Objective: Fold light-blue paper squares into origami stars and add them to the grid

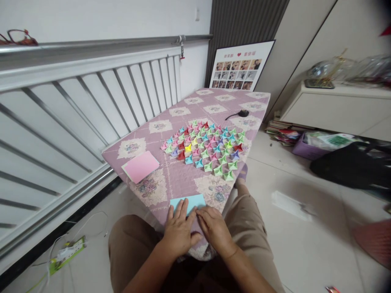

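While the blue paper (196,200) is covered by the spread, ungripping left fingers (183,208), its right side is touched by the right fingers (204,215), grip unclear; beyond both, folded pieces (205,154) are arrayed on the counter (180,183).

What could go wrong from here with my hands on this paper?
The blue sheet might shift or crease unevenly under your left hand and right hand. The pink paper, near the left edge of the tablecloth, could get brushed off. Tugging the cloth might topple the small folded pieces.
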Demonstrator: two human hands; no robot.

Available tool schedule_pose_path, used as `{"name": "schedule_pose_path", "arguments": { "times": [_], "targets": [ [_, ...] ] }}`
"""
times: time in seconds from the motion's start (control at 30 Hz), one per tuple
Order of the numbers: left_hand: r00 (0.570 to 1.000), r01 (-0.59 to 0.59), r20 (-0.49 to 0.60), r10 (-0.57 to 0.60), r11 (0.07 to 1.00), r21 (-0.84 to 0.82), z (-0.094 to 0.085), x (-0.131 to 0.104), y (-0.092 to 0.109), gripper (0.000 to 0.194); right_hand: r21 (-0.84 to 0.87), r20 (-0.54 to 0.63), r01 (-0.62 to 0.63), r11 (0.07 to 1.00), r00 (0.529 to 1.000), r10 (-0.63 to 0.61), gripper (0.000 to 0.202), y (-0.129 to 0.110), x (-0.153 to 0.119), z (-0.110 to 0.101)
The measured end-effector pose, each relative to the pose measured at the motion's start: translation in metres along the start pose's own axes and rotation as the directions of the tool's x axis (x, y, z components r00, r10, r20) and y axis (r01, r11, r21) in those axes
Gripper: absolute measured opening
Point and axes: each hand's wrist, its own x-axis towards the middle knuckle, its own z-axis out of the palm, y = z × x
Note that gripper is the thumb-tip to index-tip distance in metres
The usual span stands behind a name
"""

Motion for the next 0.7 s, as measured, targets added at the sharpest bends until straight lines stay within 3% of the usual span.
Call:
{"name": "schedule_pose_path", "arguments": {
  "times": [0.27, 0.43, 0.7],
  "targets": [
    [0.989, -0.143, 0.037, 0.142, 0.989, 0.024, -0.007, -0.009, -0.025, 0.08, -0.113, 0.142, -0.037, 0.993, 0.988, 0.054, 0.017, -0.01, 0.005, -0.006],
    [0.971, -0.237, 0.038, 0.236, 0.97, 0.045, -0.013, -0.015, -0.044, 0.071, -0.236, 0.212, -0.078, 0.969, 0.969, 0.13, 0.008, -0.019, 0.012, -0.008],
    [0.97, -0.229, -0.06, 0.234, 0.97, 0.083, -0.002, -0.022, -0.056, 0.062, -0.372, 0.201, -0.207, 0.905, 0.934, 0.297, 0.017, -0.027, 0.033, -0.003]
  ]
}}
